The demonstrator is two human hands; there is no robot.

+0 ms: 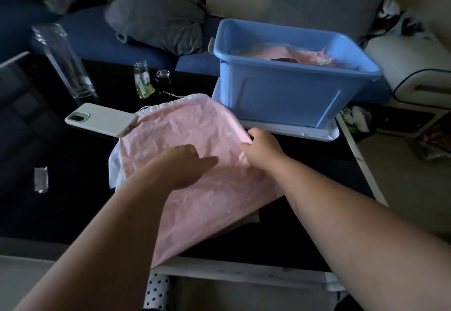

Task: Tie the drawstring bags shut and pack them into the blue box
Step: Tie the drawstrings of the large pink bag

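Drawstring bag (185, 127) of crinkled pink fabric with a gathered white hem lies flat on the glossy dark tabletop (73, 201), just in front of the rigid blue box (280, 91), a rectangular plastic tub with more pink bags (280, 53) inside. The left hand (180, 166) presses flat on the cloth, its grip apart with fingers straight, while the right hand (263, 147) has its grip clamped on the bag's right edge.

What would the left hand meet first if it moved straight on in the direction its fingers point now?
Probably the right hand, which grips the right edge of the pink bag. The left hand points rightward across the bag, fingers straight; its height above the cloth is unclear.
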